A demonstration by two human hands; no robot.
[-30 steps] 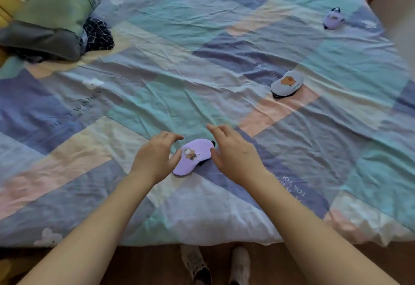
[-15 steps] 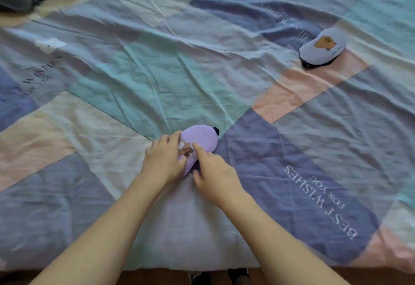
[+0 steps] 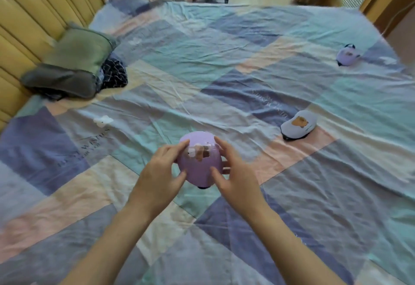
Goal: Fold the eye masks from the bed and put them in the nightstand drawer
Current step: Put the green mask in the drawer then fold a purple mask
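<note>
Up off the bed (image 3: 269, 228), a soft lilac eye mask (image 3: 199, 163) sits between both hands, its padded face rounded like a dome, with a small brown-and-white cartoon patch printed near the top and a dark strap edge peeking out below. The left hand (image 3: 160, 172) pinches its left side, fingers curled over the upper rim and thumb pressed low on the face. The right hand (image 3: 235, 172) grips the opposite side the same way, thumb on the front and fingers wrapped behind.

Well to the right, a white eye mask (image 3: 299, 125) with a brown bear print lies folded into a plump oval on the crumpled cotton cover, a patchwork of teal, pink, cream and slate blocks. Further off, near the far right edge, a second lilac eye mask (image 3: 348, 56) rests, also bunched and rounded. At the left, beside the ribbed yellow headboard (image 3: 29, 15), a green pillow (image 3: 80, 49) sags over a grey one.
</note>
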